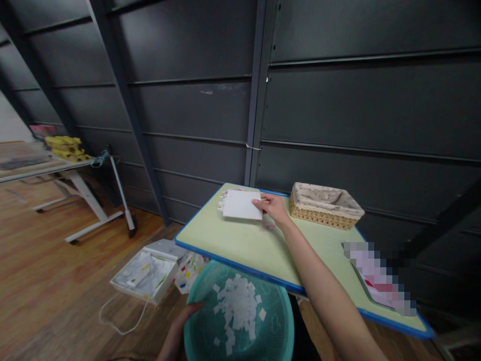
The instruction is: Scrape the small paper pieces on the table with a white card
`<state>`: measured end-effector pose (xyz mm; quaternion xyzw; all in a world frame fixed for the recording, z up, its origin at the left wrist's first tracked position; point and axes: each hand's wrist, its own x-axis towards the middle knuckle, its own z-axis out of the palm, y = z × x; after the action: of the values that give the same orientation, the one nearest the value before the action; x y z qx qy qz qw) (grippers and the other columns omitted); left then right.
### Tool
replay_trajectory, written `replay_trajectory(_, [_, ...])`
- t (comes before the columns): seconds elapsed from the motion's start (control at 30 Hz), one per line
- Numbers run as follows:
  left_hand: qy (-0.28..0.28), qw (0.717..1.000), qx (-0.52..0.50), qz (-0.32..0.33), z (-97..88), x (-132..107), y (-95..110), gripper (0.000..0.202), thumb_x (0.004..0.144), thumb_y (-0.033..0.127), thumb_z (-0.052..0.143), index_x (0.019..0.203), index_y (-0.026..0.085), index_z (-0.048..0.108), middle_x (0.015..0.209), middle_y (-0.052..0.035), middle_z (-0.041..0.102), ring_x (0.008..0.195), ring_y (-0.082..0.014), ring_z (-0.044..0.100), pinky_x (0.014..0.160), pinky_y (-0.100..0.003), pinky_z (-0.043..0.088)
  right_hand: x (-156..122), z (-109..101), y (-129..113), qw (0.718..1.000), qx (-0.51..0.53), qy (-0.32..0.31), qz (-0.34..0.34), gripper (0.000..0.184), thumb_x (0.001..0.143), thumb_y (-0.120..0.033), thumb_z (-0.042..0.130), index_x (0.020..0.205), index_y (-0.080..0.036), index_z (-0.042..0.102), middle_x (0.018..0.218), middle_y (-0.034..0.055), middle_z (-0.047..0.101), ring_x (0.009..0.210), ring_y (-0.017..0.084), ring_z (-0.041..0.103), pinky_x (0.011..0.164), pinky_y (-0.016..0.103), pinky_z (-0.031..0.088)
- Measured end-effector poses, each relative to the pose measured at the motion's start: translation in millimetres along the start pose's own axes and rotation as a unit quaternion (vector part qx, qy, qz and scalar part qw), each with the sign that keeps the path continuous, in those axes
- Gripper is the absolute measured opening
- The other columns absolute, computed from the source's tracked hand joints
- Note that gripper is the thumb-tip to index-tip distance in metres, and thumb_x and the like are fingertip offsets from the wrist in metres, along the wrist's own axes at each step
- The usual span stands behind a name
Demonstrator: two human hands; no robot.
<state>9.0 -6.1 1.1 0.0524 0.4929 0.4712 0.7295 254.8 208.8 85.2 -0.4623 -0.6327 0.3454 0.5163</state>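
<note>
My right hand (273, 206) is closed on the right edge of a white card (242, 204), holding it just above the pale green tabletop (229, 243). Small bits with pinkish marks stick out behind the card's left edge; what they are I cannot make out. Low in the view, my left hand (191, 312) grips the left rim of a round turquoise plastic basket (203, 286), its fingers partly hidden. Inside the basket lies a heap of small white paper pieces (238, 303). A woven basket with a cloth lining (325, 213) stands on the table to the right of my right hand.
A flat item, partly pixelated (379, 286), lies at the table's right end. An open white box (145, 273) with a cable sits on the floor at left, beside a dotted bag (190, 273). A broom (124, 195) leans near another table. Dark metal panels rise behind.
</note>
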Motion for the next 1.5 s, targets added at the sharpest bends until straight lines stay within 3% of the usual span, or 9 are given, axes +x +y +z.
replay_trajectory(0.07, [0.015, 1.000, 0.016, 0.003, 0.1, -0.5, 0.2, 0.090, 0.072, 0.027, 0.067, 0.148, 0.008, 0.023, 0.075, -0.0066, 0.080, 0.078, -0.0309, 0.074, 0.078, -0.042, 0.056, 2.9, 3.2, 6.6, 0.994, -0.061, 0.085, -0.042, 0.040, 0.071, -0.051, 0.064, 0.084, -0.014, 0.068, 0.079, 0.0091, 0.070, 0.066, 0.019, 0.059, 0.057, 0.027, 0.041])
replay_trajectory(0.13, [0.018, 1.000, 0.024, 0.003, 0.0, -0.5, 1.0, 0.088, 0.074, 0.027, 0.066, 0.147, 0.002, 0.023, 0.071, -0.0072, 0.079, 0.074, -0.0307, 0.074, 0.075, -0.041, 0.056, 2.4, 8.7, 11.2, 0.980, -0.139, 0.116, -0.080, 0.035, 0.078, -0.047, 0.059, 0.088, -0.016, 0.071, 0.090, 0.0107, 0.073, 0.075, 0.022, 0.063, 0.065, 0.029, 0.043])
replay_trajectory(0.27, [0.016, 1.000, 0.017, -0.008, 0.2, -0.9, 2.1, 0.083, 0.077, 0.026, 0.063, 0.145, -0.002, 0.025, 0.068, -0.0098, 0.079, 0.069, -0.0296, 0.074, 0.072, -0.039, 0.057, -4.3, 26.0, 15.7, 0.951, -0.271, 0.079, -0.124, 0.030, 0.088, -0.040, 0.052, 0.089, -0.021, 0.075, 0.093, 0.0075, 0.075, 0.079, 0.023, 0.066, 0.071, 0.030, 0.043])
replay_trajectory(0.4, [0.027, 0.999, 0.013, -0.026, 2.4, -4.6, 2.3, 0.083, 0.078, 0.028, 0.062, 0.145, -0.002, 0.024, 0.065, -0.0073, 0.078, 0.068, -0.0303, 0.074, 0.075, -0.041, 0.057, -6.7, 41.1, 20.8, 0.936, -0.316, 0.045, -0.145, 0.028, 0.090, -0.037, 0.050, 0.097, -0.025, 0.074, 0.098, 0.0057, 0.074, 0.085, 0.023, 0.068, 0.073, 0.028, 0.043])
replay_trajectory(0.63, [0.015, 0.999, 0.042, -0.003, 6.0, -9.5, 2.4, 0.082, 0.079, 0.030, 0.061, 0.143, -0.007, 0.024, 0.064, -0.0084, 0.078, 0.069, -0.0312, 0.074, 0.073, -0.040, 0.057, -6.6, 36.0, 16.4, 0.909, -0.391, 0.065, -0.133, 0.029, 0.090, -0.036, 0.049, 0.083, -0.023, 0.074, 0.081, 0.0060, 0.075, 0.073, 0.021, 0.066, 0.066, 0.027, 0.039])
replay_trajectory(0.87, [0.021, 1.000, 0.015, -0.013, -0.5, -3.2, 0.0, 0.088, 0.076, 0.029, 0.064, 0.145, -0.003, 0.021, 0.068, -0.0091, 0.079, 0.078, -0.0330, 0.074, 0.078, -0.044, 0.056, -0.4, 37.4, 27.4, 0.915, -0.375, 0.069, -0.135, 0.031, 0.092, -0.038, 0.046, 0.099, -0.025, 0.073, 0.096, 0.0055, 0.075, 0.080, 0.022, 0.067, 0.068, 0.028, 0.041])
replay_trajectory(1.03, [0.013, 1.000, 0.026, -0.005, 2.6, -5.2, 1.3, 0.086, 0.078, 0.026, 0.062, 0.145, -0.006, 0.019, 0.056, -0.0046, 0.076, 0.064, -0.0295, 0.074, 0.074, -0.040, 0.056, 1.0, 37.6, 28.7, 0.910, -0.390, 0.052, -0.128, 0.028, 0.091, -0.037, 0.048, 0.096, -0.026, 0.073, 0.094, 0.0053, 0.075, 0.081, 0.023, 0.067, 0.069, 0.028, 0.040])
replay_trajectory(1.23, [0.029, 0.999, 0.026, -0.011, 4.4, -5.7, 0.4, 0.079, 0.077, 0.028, 0.062, 0.144, 0.000, 0.029, 0.062, -0.0064, 0.078, 0.070, -0.0317, 0.074, 0.081, -0.045, 0.055, -0.2, 33.5, 20.1, 0.912, -0.386, 0.067, -0.124, 0.031, 0.091, -0.039, 0.047, 0.088, -0.024, 0.074, 0.086, 0.0056, 0.075, 0.075, 0.023, 0.066, 0.065, 0.028, 0.038])
replay_trajectory(1.5, [0.019, 0.999, 0.004, -0.027, -1.3, 0.1, 0.4, 0.086, 0.078, 0.030, 0.062, 0.146, -0.002, 0.020, 0.056, -0.0039, 0.075, 0.060, -0.0298, 0.072, 0.066, -0.039, 0.055, 0.5, 37.2, 24.6, 0.918, -0.370, 0.039, -0.134, 0.028, 0.091, -0.036, 0.048, 0.095, -0.025, 0.074, 0.094, 0.0055, 0.075, 0.081, 0.022, 0.066, 0.069, 0.028, 0.039])
